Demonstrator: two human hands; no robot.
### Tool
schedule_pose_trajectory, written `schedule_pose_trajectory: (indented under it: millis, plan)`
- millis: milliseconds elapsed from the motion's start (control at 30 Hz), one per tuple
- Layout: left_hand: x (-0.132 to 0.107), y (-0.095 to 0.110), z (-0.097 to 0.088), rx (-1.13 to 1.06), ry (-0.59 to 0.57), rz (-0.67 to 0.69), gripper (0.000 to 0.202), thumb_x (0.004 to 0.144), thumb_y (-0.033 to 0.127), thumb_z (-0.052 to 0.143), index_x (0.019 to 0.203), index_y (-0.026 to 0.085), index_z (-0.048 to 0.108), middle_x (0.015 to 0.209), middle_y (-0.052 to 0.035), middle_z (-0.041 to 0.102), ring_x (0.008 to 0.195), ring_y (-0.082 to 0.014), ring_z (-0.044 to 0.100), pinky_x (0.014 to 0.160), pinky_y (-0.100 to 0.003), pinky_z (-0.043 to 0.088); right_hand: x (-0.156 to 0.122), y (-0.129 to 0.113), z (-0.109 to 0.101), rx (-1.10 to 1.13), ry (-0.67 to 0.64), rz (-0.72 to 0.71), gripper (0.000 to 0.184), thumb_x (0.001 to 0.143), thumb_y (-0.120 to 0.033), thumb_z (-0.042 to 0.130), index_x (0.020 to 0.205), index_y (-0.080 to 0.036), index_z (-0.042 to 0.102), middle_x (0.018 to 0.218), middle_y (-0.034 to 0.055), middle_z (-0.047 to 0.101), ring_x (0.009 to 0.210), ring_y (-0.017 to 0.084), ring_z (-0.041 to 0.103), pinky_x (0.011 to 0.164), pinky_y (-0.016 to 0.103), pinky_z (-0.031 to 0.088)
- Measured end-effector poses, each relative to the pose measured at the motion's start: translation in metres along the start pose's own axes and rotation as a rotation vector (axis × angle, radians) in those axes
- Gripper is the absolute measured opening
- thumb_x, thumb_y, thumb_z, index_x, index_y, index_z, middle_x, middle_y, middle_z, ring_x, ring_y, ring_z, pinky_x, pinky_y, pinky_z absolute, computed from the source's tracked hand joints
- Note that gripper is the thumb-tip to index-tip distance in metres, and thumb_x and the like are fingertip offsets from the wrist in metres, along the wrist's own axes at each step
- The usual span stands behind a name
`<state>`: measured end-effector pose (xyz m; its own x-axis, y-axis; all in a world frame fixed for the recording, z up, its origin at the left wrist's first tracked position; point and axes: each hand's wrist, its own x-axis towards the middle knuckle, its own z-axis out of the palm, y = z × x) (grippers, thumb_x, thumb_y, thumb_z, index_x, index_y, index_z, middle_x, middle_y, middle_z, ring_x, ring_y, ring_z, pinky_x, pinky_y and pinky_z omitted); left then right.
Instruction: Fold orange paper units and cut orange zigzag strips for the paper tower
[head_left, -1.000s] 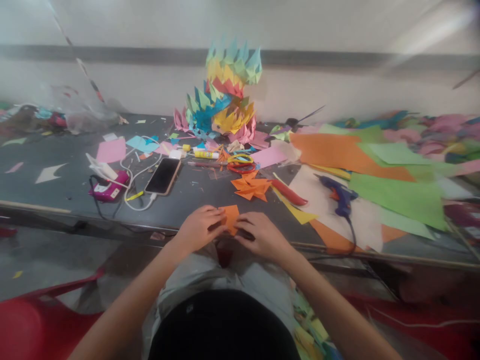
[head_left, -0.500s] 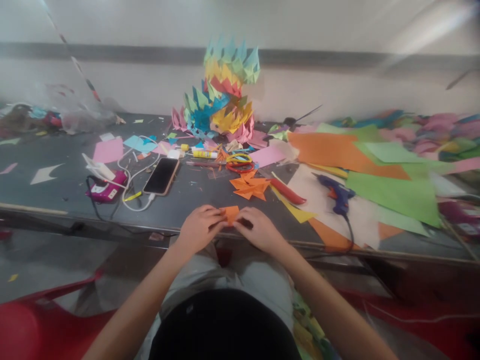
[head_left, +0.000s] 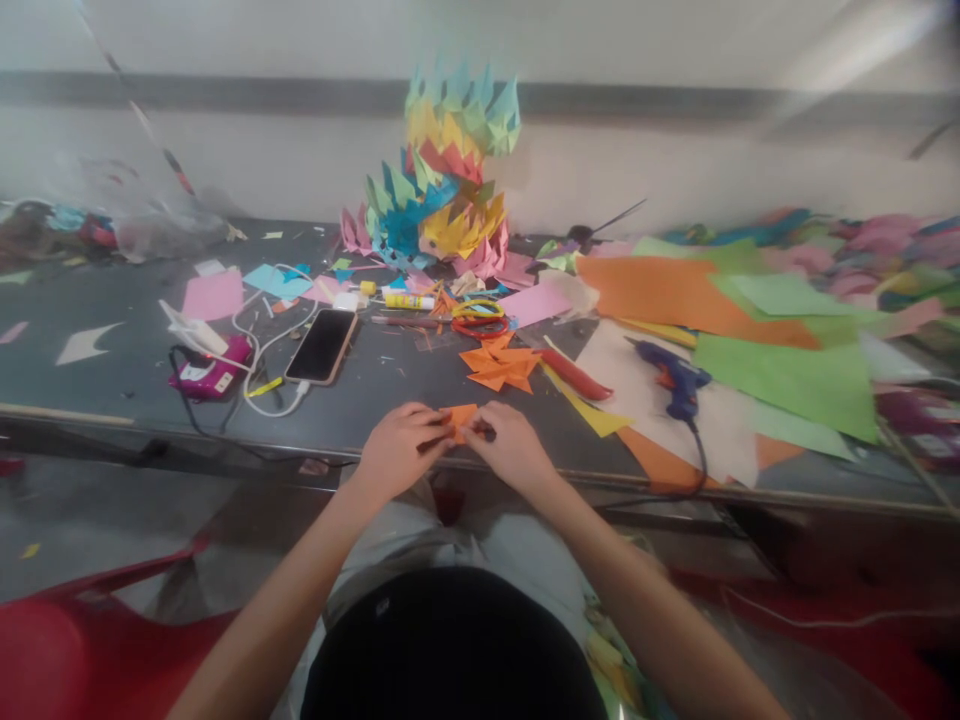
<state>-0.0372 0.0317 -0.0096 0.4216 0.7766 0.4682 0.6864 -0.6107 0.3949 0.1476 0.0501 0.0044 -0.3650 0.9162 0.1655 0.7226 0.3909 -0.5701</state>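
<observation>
Pinching a small orange paper piece point(head_left: 459, 417) btwn both hands: left hand point(head_left: 401, 450) has fingers curled and pressed on its left edge, right hand point(head_left: 510, 450) nips the right edge w/ thumb and forefinger. From my end the piece sits right at the near edge of the dark table point(head_left: 112, 380); can't tell if it touches the top. It's thin, matte paper, folded to a rough wedge. Nearest thing in the way going fwd is a flat, spiky pile of orange folded stars point(head_left: 501, 365). Right of that lies a glossy red tool point(head_left: 574, 377), too blurred to ID, then a blue glue gun point(head_left: 675, 377) w/ black cord, resting on loose paper sheets next to a big green sheet point(head_left: 795, 385). Fwd-left is a phone point(head_left: 322, 346), dark glass face up, on a white cable. Farther back are scissors point(head_left: 478, 318) w/ yellow and red loops, a yellow glue stick point(head_left: 409, 300), and by the wall a tall paper tower point(head_left: 442, 190) of pointed multi-colour folds.
</observation>
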Motion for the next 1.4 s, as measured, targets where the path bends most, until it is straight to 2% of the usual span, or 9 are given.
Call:
schedule_pose_trajectory:
  millis: [200, 333, 400, 633, 933, 1033, 1233, 1400]
  plan:
    - [-0.004, 0.011, 0.001, 0.047, -0.014, 0.069, 0.019, 0.087, 0.027, 0.049, 0.092, 0.019, 0.066, 0.102, -0.0054, 0.066, 0.094, -0.0179, 0.056, 0.082, -0.034, 0.047, 0.002, 0.001, 0.000, 0.032, -0.026, 0.004, 0.016, 0.077, -0.021, 0.058, 0.063, -0.019, 0.051, 0.070, 0.0008, 0.056, 0.069, 0.015, 0.050, 0.064, 0.027, 0.035]
    - [-0.014, 0.023, 0.006, 0.136, 0.012, 0.078, 0.026, 0.084, 0.033, 0.051, 0.101, 0.016, 0.062, 0.099, -0.0075, 0.066, 0.096, -0.0206, 0.057, 0.088, -0.038, 0.045, -0.001, -0.001, 0.001, 0.033, -0.008, 0.009, 0.012, 0.077, -0.023, 0.059, 0.069, -0.019, 0.051, 0.074, 0.0016, 0.057, 0.072, 0.016, 0.051, 0.065, 0.028, 0.036]
    - [-0.018, 0.026, 0.009, 0.185, 0.024, 0.079, 0.026, 0.085, 0.031, 0.049, 0.103, 0.016, 0.061, 0.101, -0.0075, 0.066, 0.097, -0.0207, 0.058, 0.090, -0.039, 0.043, -0.003, -0.001, 0.001, 0.026, 0.010, 0.021, 0.010, 0.076, -0.024, 0.059, 0.073, -0.019, 0.051, 0.076, 0.0024, 0.058, 0.074, 0.017, 0.051, 0.065, 0.028, 0.037]
    - [-0.019, 0.026, 0.012, 0.178, 0.046, 0.052, 0.022, 0.085, 0.026, 0.048, 0.100, 0.015, 0.061, 0.101, -0.0059, 0.067, 0.099, -0.0189, 0.058, 0.092, -0.038, 0.043, -0.009, 0.006, -0.005, 0.167, 0.014, -0.024, 0.009, 0.074, -0.016, 0.054, 0.079, -0.019, 0.048, 0.080, 0.0032, 0.057, 0.078, 0.017, 0.053, 0.070, 0.029, 0.041]
    - [-0.022, 0.025, 0.011, 0.105, 0.033, 0.017, 0.023, 0.085, 0.024, 0.048, 0.102, 0.018, 0.061, 0.104, -0.0059, 0.066, 0.101, -0.0188, 0.058, 0.094, -0.039, 0.042, -0.011, 0.018, -0.017, 0.286, -0.120, 0.041, 0.013, 0.073, -0.011, 0.049, 0.083, -0.019, 0.050, 0.082, 0.0022, 0.059, 0.076, 0.015, 0.056, 0.073, 0.030, 0.044]
    - [-0.021, 0.025, 0.011, 0.092, 0.030, 0.010, 0.023, 0.085, 0.025, 0.048, 0.102, 0.018, 0.061, 0.103, -0.0061, 0.066, 0.101, -0.0190, 0.058, 0.095, -0.039, 0.041, -0.013, 0.023, -0.018, 0.276, -0.101, -0.017, 0.014, 0.075, -0.012, 0.050, 0.086, -0.018, 0.054, 0.084, 0.0031, 0.060, 0.078, 0.015, 0.057, 0.073, 0.030, 0.045]
    - [-0.015, 0.021, 0.006, 0.050, -0.005, 0.032, 0.020, 0.085, 0.023, 0.047, 0.097, 0.018, 0.062, 0.103, -0.0070, 0.066, 0.099, -0.0183, 0.058, 0.088, -0.036, 0.044, -0.016, 0.020, -0.020, 0.113, -0.045, -0.247, 0.018, 0.082, -0.015, 0.048, 0.088, -0.018, 0.064, 0.090, 0.0080, 0.060, 0.086, 0.018, 0.057, 0.078, 0.032, 0.046]
    - [-0.003, 0.012, -0.002, -0.010, -0.077, 0.030, 0.014, 0.086, 0.022, 0.049, 0.087, 0.017, 0.062, 0.100, -0.0058, 0.067, 0.095, -0.0168, 0.059, 0.084, -0.033, 0.045, -0.009, 0.016, -0.024, -0.018, -0.071, -0.357, 0.017, 0.083, -0.018, 0.051, 0.082, -0.017, 0.068, 0.101, 0.0108, 0.061, 0.096, 0.021, 0.055, 0.085, 0.036, 0.045]
